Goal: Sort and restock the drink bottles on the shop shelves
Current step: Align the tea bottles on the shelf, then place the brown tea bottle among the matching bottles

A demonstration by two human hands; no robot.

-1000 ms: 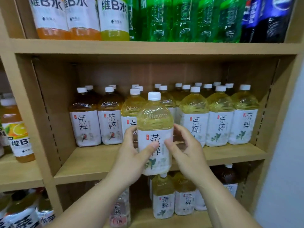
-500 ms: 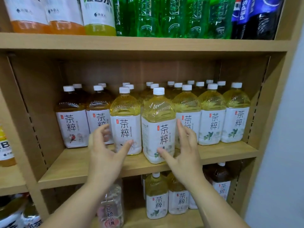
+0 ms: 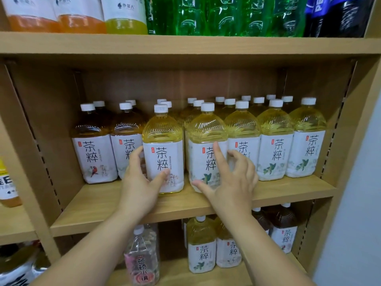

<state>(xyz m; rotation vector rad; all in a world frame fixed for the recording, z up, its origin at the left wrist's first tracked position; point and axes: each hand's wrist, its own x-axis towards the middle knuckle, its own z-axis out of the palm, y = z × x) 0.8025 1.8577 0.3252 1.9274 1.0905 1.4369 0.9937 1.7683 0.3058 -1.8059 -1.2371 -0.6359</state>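
Observation:
The middle shelf (image 3: 103, 205) holds rows of white-capped tea bottles, dark brown tea at the left and pale yellow tea at the right. My left hand (image 3: 140, 182) grips a front-row pale yellow bottle (image 3: 162, 129), thumb on its label and fingers round its left side. Next to it on the right stands another pale yellow bottle (image 3: 206, 129), a little ahead of the row. My right hand (image 3: 231, 180) touches it, with the index finger straight on the label, the thumb low at the front and the other fingers loosely bent at its right edge.
Two dark tea bottles (image 3: 92, 157) stand left of my hands, and three yellow ones (image 3: 276, 153) fill the row to the right. The top shelf carries orange, green (image 3: 226, 15) and dark cola bottles. Below are more tea bottles (image 3: 202, 244) and a clear pink-labelled bottle (image 3: 142, 256).
The yellow bottle I held in both hands now stands on the middle shelf. My left hand has let go of it and taken hold of the neighbouring bottle on its left.

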